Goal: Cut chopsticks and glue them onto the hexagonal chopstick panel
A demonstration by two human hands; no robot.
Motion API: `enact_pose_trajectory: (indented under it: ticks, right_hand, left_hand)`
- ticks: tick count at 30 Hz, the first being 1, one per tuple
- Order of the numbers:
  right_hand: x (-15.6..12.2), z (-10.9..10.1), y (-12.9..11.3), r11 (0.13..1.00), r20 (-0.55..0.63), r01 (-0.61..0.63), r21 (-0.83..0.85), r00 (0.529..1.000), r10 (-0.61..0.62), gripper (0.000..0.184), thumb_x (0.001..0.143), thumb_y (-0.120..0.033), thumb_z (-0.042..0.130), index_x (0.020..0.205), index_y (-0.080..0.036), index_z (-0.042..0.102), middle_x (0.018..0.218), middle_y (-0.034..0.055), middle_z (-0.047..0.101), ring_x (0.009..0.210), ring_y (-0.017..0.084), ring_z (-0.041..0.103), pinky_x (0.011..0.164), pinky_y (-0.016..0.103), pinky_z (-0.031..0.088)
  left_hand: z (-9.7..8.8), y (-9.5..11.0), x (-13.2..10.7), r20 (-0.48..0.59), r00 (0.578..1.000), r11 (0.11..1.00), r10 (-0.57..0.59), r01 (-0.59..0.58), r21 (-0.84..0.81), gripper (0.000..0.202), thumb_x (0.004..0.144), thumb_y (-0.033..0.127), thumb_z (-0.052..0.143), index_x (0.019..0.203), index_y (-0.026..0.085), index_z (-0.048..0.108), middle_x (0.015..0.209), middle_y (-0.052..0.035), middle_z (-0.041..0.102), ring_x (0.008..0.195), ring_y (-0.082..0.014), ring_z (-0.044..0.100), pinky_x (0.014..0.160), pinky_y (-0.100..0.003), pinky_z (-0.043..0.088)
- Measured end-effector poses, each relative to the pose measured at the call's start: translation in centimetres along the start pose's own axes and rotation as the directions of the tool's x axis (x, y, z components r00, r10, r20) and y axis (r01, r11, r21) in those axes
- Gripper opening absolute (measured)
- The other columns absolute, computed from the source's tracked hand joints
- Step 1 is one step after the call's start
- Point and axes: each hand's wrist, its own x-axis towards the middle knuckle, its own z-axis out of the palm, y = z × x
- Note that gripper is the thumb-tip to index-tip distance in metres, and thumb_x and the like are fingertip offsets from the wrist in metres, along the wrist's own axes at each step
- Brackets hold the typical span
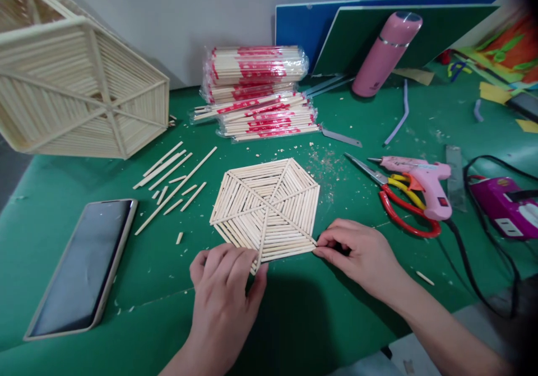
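A flat hexagonal panel of glued wooden sticks (265, 203) lies on the green table cover (319, 309). My left hand (225, 286) is closed, its fingers curled over the panel's near corner and pressing the sticks there. My right hand (357, 253) is closed in a pinch on the panel's right near corner, fingertips touching the ends of the sticks. Loose cut sticks (172, 182) lie scattered to the panel's left.
A phone (82, 267) lies at the near left. A large stick-built hexagonal frame (75, 90) stands far left. Wrapped chopstick bundles (258, 93) lie behind. Red-handled scissors (395, 202), a pink glue gun (420, 182), a pink flask (386, 54) and a purple device (502, 205) sit right.
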Motion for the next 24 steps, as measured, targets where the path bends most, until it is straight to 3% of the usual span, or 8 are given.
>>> enact_pose_trajectory:
  ticks: [8,18,24]
  right_hand:
    - [-0.3,-0.2,0.1,1.000,0.008,0.013,0.007,1.000,-0.013,0.005,0.078,-0.025,0.058,0.075,-0.023,0.062,0.072,-0.0018,0.057,0.065,0.011,0.051,0.058,0.023,0.035]
    - [-0.2,0.1,0.1,0.999,-0.007,0.039,0.001,0.999,-0.039,0.010,0.080,-0.025,0.055,0.073,-0.023,0.062,0.072,-0.0005,0.058,0.067,0.012,0.052,0.059,0.024,0.036]
    - [-0.3,0.2,0.2,0.994,-0.021,0.104,-0.031,0.994,-0.104,0.014,0.082,-0.026,0.052,0.075,-0.022,0.063,0.074,0.0010,0.060,0.069,0.013,0.053,0.062,0.024,0.038]
  left_hand:
    - [0.3,-0.2,-0.7,-0.137,0.975,0.982,0.176,-0.163,0.098,0.012,0.082,0.018,0.049,0.083,0.019,0.061,0.078,-0.0034,0.065,0.083,-0.0208,0.053,0.078,-0.039,0.033]
    - [1.1,-0.4,-1.8,-0.122,0.990,0.997,0.076,-0.073,0.028,0.015,0.084,0.020,0.046,0.087,0.025,0.061,0.082,-0.0002,0.065,0.090,-0.0184,0.054,0.090,-0.039,0.029]
    - [0.9,-0.4,-1.9,-0.111,0.991,0.996,0.079,-0.076,0.037,0.016,0.085,0.019,0.044,0.086,0.024,0.060,0.081,-0.0004,0.064,0.089,-0.0180,0.054,0.088,-0.038,0.029]
